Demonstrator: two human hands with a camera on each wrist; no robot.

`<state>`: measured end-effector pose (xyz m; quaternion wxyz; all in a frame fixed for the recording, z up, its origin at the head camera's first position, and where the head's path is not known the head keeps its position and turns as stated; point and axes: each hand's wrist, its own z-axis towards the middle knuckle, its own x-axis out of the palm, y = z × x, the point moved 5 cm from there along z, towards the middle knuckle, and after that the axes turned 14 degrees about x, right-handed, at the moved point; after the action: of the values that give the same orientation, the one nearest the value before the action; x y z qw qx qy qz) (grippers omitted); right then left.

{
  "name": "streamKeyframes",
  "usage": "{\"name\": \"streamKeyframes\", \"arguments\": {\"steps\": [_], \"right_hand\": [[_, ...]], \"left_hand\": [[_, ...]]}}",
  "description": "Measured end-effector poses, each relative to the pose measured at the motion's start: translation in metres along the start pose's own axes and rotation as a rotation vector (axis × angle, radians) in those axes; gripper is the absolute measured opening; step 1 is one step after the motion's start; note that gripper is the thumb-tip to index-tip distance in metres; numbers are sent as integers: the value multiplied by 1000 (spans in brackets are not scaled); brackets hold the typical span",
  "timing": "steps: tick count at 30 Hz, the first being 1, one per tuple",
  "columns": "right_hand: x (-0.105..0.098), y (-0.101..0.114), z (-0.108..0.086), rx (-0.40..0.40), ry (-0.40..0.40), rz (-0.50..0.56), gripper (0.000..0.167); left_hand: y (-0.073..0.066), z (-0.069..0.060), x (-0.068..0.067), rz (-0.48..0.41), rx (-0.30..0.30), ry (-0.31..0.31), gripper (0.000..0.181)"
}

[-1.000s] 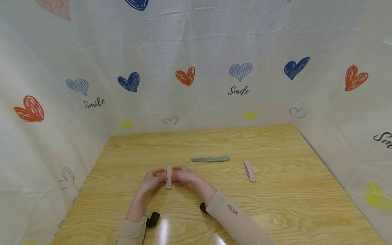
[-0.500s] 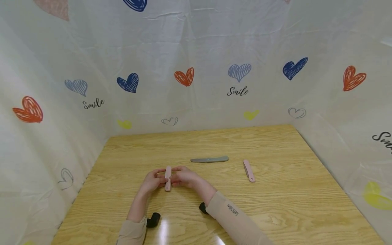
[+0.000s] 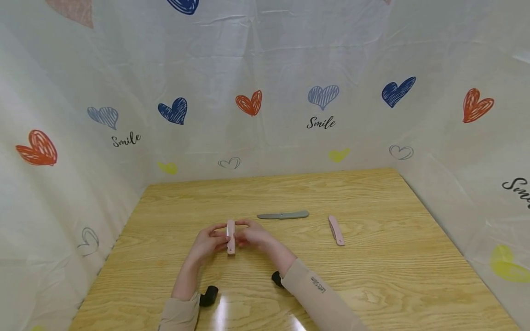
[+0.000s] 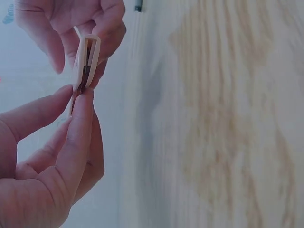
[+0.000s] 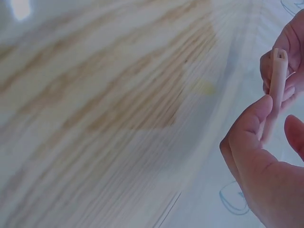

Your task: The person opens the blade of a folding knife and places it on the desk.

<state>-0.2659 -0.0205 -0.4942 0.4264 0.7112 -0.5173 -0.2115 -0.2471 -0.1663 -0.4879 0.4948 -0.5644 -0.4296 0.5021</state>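
Note:
A pink folding knife is held up between both hands, its long side pointing away from the body. My left hand pinches it from the left; in the left wrist view, thumb and forefinger of that hand meet below the slotted handle. On the other side, my right hand has its fingers bent against the handle. The right wrist view shows the right hand touching the handle with a fingertip, its thumb standing apart. A thin bright strip, possibly the blade, shows along the knife's left side.
On the wooden table, a grey-green knife lies unfolded beyond the hands. Another pink folding knife lies folded to the right. A white sheet with printed hearts hangs behind and at both sides.
The held knife has moved slightly right and away from the body, along with both hands. A bright strip now shows on its left side. The two knives on the table have not moved.

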Motion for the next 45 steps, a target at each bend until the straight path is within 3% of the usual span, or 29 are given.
{"name": "streamKeyframes", "arguments": {"steps": [10,17,30,38,45], "right_hand": [[-10,3,-4,-16,40,107,51],[-24,11,-18,-92,16,27,55],[-64,17,-54,-157,-29,11,54],[-85,20,-72,-189,-75,-35,53],[-98,15,-78,-210,-108,-56,54]], "left_hand": [[-17,-1,9,-51,18,19,49],[-24,2,23,-80,65,28,51],[-44,14,67,-151,129,49,47],[-51,20,89,-162,141,110,48],[-50,21,106,-213,157,153,49]]}}
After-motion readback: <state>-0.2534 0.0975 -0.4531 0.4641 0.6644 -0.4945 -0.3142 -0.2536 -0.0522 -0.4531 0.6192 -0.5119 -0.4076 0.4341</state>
